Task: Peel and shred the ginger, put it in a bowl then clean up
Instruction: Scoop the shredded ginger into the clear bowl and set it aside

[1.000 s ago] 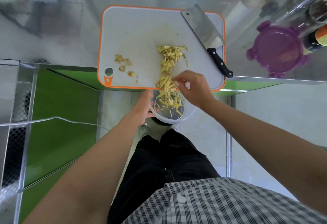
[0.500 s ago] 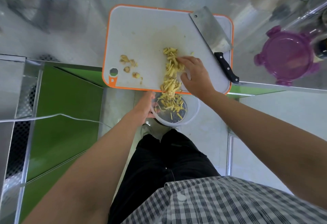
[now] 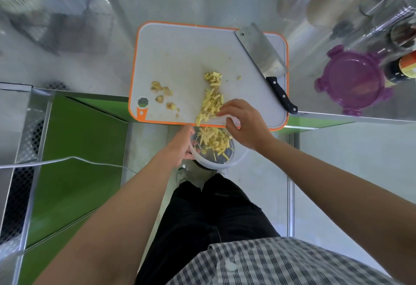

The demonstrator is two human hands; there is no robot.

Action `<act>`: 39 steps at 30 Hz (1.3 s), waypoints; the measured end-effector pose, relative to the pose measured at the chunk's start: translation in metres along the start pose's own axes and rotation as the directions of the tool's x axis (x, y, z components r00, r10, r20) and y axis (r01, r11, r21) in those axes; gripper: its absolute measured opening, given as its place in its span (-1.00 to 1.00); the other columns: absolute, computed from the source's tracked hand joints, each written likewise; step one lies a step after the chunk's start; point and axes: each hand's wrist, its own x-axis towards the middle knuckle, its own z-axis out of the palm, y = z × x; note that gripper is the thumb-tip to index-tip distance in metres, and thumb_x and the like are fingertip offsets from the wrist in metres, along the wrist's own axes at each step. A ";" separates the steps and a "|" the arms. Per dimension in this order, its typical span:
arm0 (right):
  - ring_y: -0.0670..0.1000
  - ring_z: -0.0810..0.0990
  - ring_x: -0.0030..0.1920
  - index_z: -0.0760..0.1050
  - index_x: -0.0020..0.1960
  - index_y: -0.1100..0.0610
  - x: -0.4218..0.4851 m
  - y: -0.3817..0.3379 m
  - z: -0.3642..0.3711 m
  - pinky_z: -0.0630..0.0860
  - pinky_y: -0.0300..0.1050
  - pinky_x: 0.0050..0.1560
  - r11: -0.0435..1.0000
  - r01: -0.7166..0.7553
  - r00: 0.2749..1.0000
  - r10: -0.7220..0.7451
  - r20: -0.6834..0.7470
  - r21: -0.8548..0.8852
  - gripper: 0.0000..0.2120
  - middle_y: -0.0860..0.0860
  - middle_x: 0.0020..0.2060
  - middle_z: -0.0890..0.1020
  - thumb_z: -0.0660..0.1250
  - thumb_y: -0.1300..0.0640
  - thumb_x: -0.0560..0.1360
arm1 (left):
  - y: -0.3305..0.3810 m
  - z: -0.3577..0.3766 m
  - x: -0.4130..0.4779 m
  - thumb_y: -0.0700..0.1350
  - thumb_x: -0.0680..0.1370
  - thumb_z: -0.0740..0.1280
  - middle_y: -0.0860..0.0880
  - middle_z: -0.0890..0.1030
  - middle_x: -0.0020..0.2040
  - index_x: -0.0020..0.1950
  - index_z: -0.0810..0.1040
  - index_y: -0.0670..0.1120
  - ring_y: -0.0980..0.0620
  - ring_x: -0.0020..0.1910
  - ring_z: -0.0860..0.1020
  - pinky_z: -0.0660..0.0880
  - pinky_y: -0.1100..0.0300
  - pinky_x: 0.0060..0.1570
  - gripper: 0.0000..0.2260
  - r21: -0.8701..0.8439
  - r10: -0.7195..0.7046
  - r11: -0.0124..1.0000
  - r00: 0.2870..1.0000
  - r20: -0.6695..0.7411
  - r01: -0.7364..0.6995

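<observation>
Below the board (image 3: 180,59) edge, left hand (image 3: 180,147) grips bowl (image 3: 203,163)

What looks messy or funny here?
The cutting board sticks out past the counter edge, above the bowl the left hand holds. The handle of the cleaver pokes off the board's right side. Ginger scraps lie scattered at its left.

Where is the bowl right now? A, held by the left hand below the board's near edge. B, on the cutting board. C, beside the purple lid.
A: the left hand grips the bowl by its rim just under the near edge of the cutting board, with shredded ginger already inside.
</observation>
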 end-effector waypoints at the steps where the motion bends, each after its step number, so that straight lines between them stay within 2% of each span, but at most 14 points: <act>1: 0.07 0.56 0.05 0.62 0.02 0.15 0.012 0.001 -0.002 0.53 -0.01 0.02 1.000 -0.029 0.999 0.029 -0.018 -0.006 -0.74 0.05 0.01 0.60 0.20 0.21 0.44 | 0.000 -0.001 0.000 -0.05 0.58 0.06 -0.18 0.50 0.01 0.07 0.41 -0.01 -0.14 -0.09 0.52 0.50 -0.12 0.18 -0.83 -0.009 -0.005 1.000 1.000 -0.001 0.005; 4: 0.14 0.50 0.17 0.54 0.20 0.15 0.046 0.006 -0.003 0.47 0.05 0.17 0.995 -0.081 0.996 0.080 -0.026 -0.051 -0.65 0.11 0.20 0.52 0.23 0.20 0.43 | -0.002 -0.002 0.004 -0.05 0.58 0.06 -0.17 0.47 0.01 0.25 0.41 -0.05 -0.14 -0.10 0.50 0.53 -0.08 0.12 -0.71 -0.023 -0.016 1.000 1.000 -0.002 0.016; 7: 0.15 0.30 0.41 0.30 0.45 0.11 0.073 0.010 0.000 0.27 0.04 0.36 0.983 -0.166 0.980 0.173 0.095 -0.079 -0.46 0.07 0.48 0.26 0.21 0.17 0.47 | -0.001 -0.004 0.007 -0.05 0.59 0.06 -0.18 0.47 0.02 0.31 0.38 -0.06 -0.15 -0.11 0.52 0.53 -0.08 0.10 -0.68 -0.025 -0.024 0.999 1.000 -0.009 0.024; 9: 0.10 0.21 0.47 0.22 0.50 0.11 0.081 0.010 0.006 0.20 0.07 0.43 0.979 -0.172 0.966 0.189 0.175 -0.105 -0.42 0.04 0.51 0.21 0.21 0.21 0.49 | -0.001 -0.005 0.008 -0.04 0.60 0.06 -0.18 0.47 0.02 0.31 0.37 -0.07 -0.15 -0.12 0.53 0.53 -0.09 0.11 -0.69 -0.030 -0.033 0.999 0.999 -0.014 0.032; 12: 0.12 0.39 0.35 0.45 0.35 0.17 0.075 0.007 0.012 0.34 0.08 0.33 0.990 -0.098 0.982 0.113 0.150 -0.100 -0.57 0.08 0.32 0.48 0.22 0.26 0.48 | 0.000 -0.006 0.007 -0.04 0.61 0.05 -0.18 0.47 0.02 0.31 0.37 -0.07 -0.16 -0.11 0.54 0.53 -0.07 0.07 -0.69 -0.023 -0.041 0.999 0.999 -0.009 0.041; 14: 0.11 0.46 0.23 0.54 0.25 0.17 0.068 0.007 0.010 0.42 0.03 0.22 0.995 -0.076 0.992 0.081 0.092 -0.058 -0.64 0.07 0.20 0.56 0.25 0.27 0.46 | 0.001 -0.007 0.008 -0.04 0.61 0.04 -0.17 0.46 0.00 0.31 0.37 -0.07 -0.16 -0.11 0.53 0.53 -0.06 0.06 -0.69 -0.023 -0.040 0.999 0.999 -0.002 0.040; 18: 0.12 0.35 0.39 0.41 0.39 0.19 0.068 0.013 0.010 0.28 -0.01 0.37 0.992 -0.097 0.988 0.106 0.114 -0.082 -0.54 0.10 0.38 0.42 0.27 0.24 0.48 | 0.002 -0.007 0.007 -0.04 0.61 0.05 -0.18 0.46 0.00 0.31 0.36 -0.07 -0.16 -0.14 0.52 0.54 -0.04 0.00 -0.70 -0.023 -0.041 0.999 0.999 0.002 0.041; 21: 0.13 0.43 0.32 0.50 0.30 0.21 0.057 0.011 0.014 0.40 0.04 0.31 0.996 -0.051 0.991 0.060 0.117 -0.076 -0.60 0.09 0.29 0.53 0.25 0.26 0.46 | 0.001 -0.007 0.009 -0.05 0.61 0.05 -0.19 0.46 0.01 0.32 0.36 -0.08 -0.17 -0.14 0.53 0.54 -0.09 0.08 -0.69 -0.025 -0.044 0.999 0.999 -0.002 0.044; 23: 0.10 0.50 0.23 0.56 0.24 0.19 0.042 0.008 0.015 0.46 -0.04 0.22 0.998 -0.019 0.995 0.025 0.099 -0.056 -0.62 0.05 0.21 0.58 0.22 0.25 0.44 | 0.001 -0.008 0.011 -0.06 0.61 0.06 -0.19 0.46 0.02 0.32 0.36 -0.08 -0.17 -0.13 0.53 0.52 -0.13 0.15 -0.68 -0.025 -0.046 0.999 0.999 -0.002 0.046; 28: 0.06 0.56 0.11 0.62 0.13 0.19 0.009 0.002 0.014 0.39 -0.28 0.17 0.998 0.065 0.991 -0.063 0.122 -0.013 -0.64 0.01 0.09 0.65 0.15 0.19 0.45 | 0.002 -0.007 0.009 -0.04 0.60 0.09 -0.19 0.48 0.01 0.33 0.37 -0.07 -0.16 -0.18 0.55 0.52 -0.15 0.15 -0.67 -0.025 -0.051 0.998 0.999 -0.001 0.051; 34: -0.02 0.59 -0.05 0.65 0.05 0.12 -0.011 -0.007 0.000 0.39 -0.12 0.28 0.988 0.145 0.971 -0.154 0.184 0.059 -0.69 -0.02 -0.08 0.69 0.18 0.20 0.43 | 0.004 -0.006 0.008 -0.05 0.58 0.07 -0.19 0.47 -0.01 0.34 0.38 -0.09 -0.14 -0.19 0.53 0.51 -0.17 0.18 -0.64 -0.045 -0.069 0.997 0.998 -0.005 0.069; 39: 0.01 0.58 -0.01 0.64 0.02 0.16 0.003 -0.014 -0.009 0.51 -0.12 0.01 0.982 0.154 0.969 -0.172 0.177 0.108 -0.68 0.01 -0.06 0.66 0.17 0.23 0.41 | 0.005 -0.006 0.007 -0.06 0.57 0.08 -0.19 0.49 0.03 0.34 0.40 -0.10 -0.12 -0.15 0.53 0.48 -0.17 0.22 -0.64 -0.056 -0.076 0.996 0.997 -0.009 0.076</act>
